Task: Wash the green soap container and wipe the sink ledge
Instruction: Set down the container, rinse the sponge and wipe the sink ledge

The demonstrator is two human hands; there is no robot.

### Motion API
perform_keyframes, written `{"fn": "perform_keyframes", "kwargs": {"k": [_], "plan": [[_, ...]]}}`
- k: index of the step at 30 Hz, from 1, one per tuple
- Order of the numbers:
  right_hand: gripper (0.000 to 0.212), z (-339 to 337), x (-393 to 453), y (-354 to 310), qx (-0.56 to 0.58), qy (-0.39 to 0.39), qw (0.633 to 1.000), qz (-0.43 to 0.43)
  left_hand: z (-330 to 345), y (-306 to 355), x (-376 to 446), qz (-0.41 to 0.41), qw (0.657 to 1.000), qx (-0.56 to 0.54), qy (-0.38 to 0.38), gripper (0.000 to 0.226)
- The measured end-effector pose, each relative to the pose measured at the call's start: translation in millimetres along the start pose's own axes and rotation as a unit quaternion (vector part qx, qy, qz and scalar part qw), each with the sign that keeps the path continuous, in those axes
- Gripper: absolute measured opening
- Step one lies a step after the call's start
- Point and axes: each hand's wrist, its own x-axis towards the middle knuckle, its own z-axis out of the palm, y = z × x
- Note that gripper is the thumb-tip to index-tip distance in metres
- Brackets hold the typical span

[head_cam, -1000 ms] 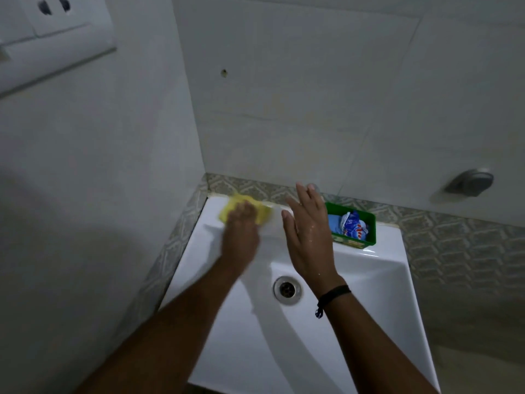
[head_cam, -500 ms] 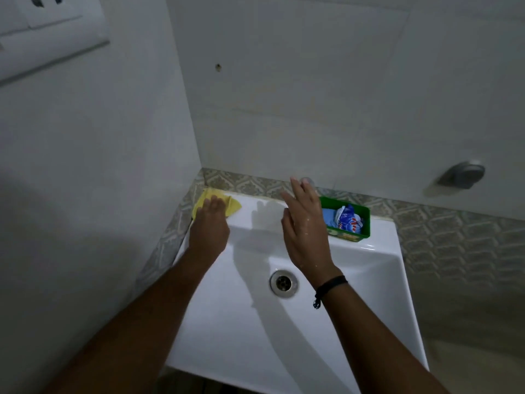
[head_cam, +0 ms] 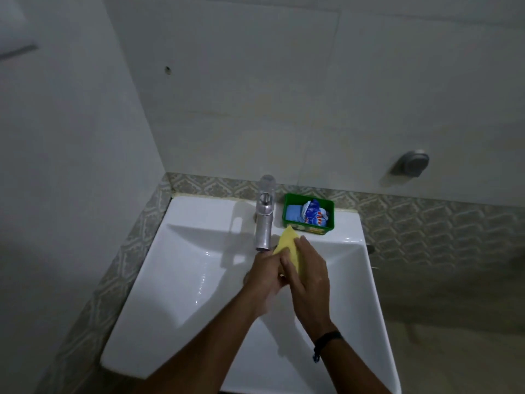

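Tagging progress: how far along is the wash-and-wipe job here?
Done: the container sits on the ledge, with packets inside, so its wash looks finished, though the frame can't confirm that. In hand: both hands, left and right, hold the yellow cloth over the basin just below the tap; no water stream is visible. Left: possibly more ledge wiping.

Head camera looks steeply down, close above the sink (head_cam: 176,294), facing the corner wall (head_cam: 284,95).

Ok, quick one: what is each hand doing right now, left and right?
Left hand: fingers curled on the yellow cloth, below the tap.
Right hand: also holds the cloth, fingers wrapped over it.
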Motion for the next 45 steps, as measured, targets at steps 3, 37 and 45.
{"fn": "perform_keyframes", "kwargs": {"k": [3, 37, 45], "plan": [[0.057, -24.3, 0.5, 12.0, 0.042, -0.011, 0.999, 0.013, 13.4, -2.9, -2.0, -0.008, 0.999, -0.015, -0.046, 0.029], [0.042, 4.7, 103.9, 56.7, -0.271, -0.121, 0.951, -0.083, -67.9, -20.3, 19.7, 0.246, 0.870, 0.420, -0.080, 0.077], [0.039, -21.3, 77.8, 65.4, -0.261, -0.138, 0.934, -0.202, -127.2, -21.1, 31.5, 0.316, 0.822, 0.473, -0.021, 0.090]]}}
